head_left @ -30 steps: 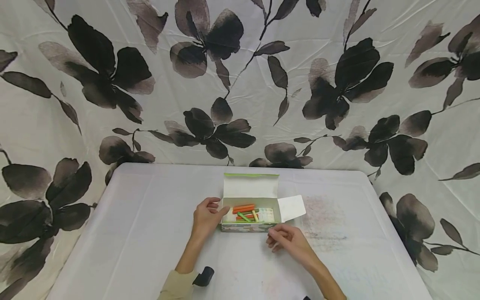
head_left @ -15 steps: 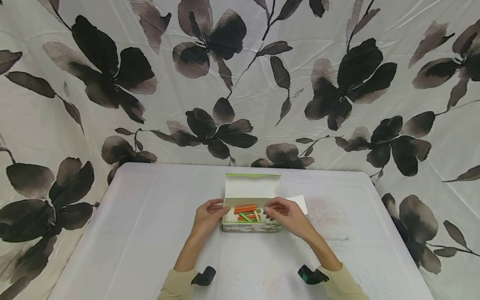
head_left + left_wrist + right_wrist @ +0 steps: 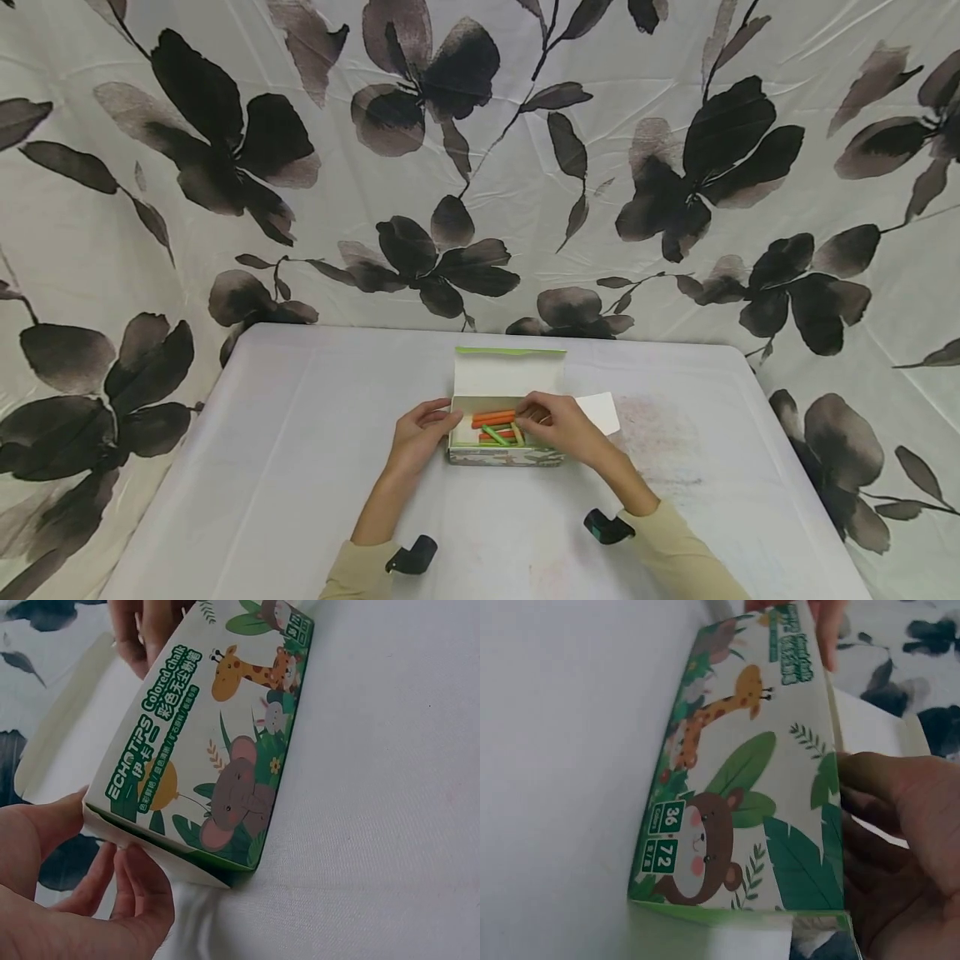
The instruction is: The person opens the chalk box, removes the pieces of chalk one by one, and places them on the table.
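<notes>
An open cardboard chalk box (image 3: 502,457) stands on the table, its lid raised at the back. Inside lie several chalk sticks: orange ones (image 3: 492,418), a bright green one (image 3: 495,435) and a pale yellow one (image 3: 517,434). My left hand (image 3: 420,433) holds the box's left end, thumb at the top rim and fingers curled against the end panel, as the left wrist view shows. From the right, my right hand (image 3: 564,425) reaches into the box, fingers bent beside the chalks' right ends. The box wall hides those fingertips in the right wrist view, so their contact is unclear.
A white side flap (image 3: 600,412) sticks out to the right of the box. The white table (image 3: 300,467) carries faint reddish and dark smudges at right. Behind it hangs a floral cloth (image 3: 555,167). Black wrist cameras sit below both hands.
My right hand has moved from the box's front right corner up over the rim, then left into the box to the chalks. My left hand stays at the left end.
</notes>
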Motion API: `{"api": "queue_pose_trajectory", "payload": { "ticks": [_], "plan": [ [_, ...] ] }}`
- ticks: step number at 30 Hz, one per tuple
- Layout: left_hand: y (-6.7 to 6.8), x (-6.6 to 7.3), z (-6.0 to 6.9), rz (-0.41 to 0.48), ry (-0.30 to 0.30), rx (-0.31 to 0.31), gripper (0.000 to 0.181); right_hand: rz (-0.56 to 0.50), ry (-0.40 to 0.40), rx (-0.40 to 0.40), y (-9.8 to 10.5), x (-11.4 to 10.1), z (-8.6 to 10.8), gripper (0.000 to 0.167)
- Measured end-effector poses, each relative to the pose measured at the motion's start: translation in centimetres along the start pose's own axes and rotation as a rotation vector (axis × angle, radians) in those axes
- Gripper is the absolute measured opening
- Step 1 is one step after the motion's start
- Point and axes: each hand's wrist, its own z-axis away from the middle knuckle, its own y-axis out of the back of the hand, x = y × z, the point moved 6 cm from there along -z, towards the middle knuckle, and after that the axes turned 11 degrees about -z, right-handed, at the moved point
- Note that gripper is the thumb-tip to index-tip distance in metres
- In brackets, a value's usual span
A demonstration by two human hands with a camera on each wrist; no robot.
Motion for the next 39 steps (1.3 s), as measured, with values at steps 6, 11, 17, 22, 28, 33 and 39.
{"api": "queue_pose_trajectory", "payload": {
  "ticks": [6, 11, 17, 22, 28, 33, 39],
  "plan": [
    [-0.1, -0.2, -0.1, 0.02, 0.002, -0.003, 0.048, 0.213, -0.041, -0.003, -1.3, -0.1, -0.6, 0.011],
    [0.0, -0.1, 0.1, 0.027, 0.006, 0.0, 0.048, 0.345, -0.15, 0.037, -2.0, -0.4, -1.3, 0.011],
    [-0.2, -0.2, 0.1, 0.036, 0.009, 0.004, 0.048, 0.353, -0.213, 0.043, -2.2, -0.6, -1.7, 0.013],
    [-0.1, 0.0, 0.3, 0.037, 0.004, 0.017, 0.047, 0.293, -0.245, 0.013, -1.8, -0.6, -1.5, 0.011],
    [0.1, 0.1, 0.4, 0.033, 0.002, 0.024, 0.047, 0.147, -0.207, 0.011, -0.3, -1.1, -0.8, 0.013],
    [0.1, 0.1, 0.4, 0.017, 0.006, 0.025, 0.049, 0.09, -0.122, 0.068, 1.0, -1.1, -0.4, 0.012],
    [0.0, 0.0, 0.3, 0.016, 0.006, 0.026, 0.047, 0.0, -0.12, 0.181, 2.7, -0.8, 0.0, 0.014]
  ]
}}
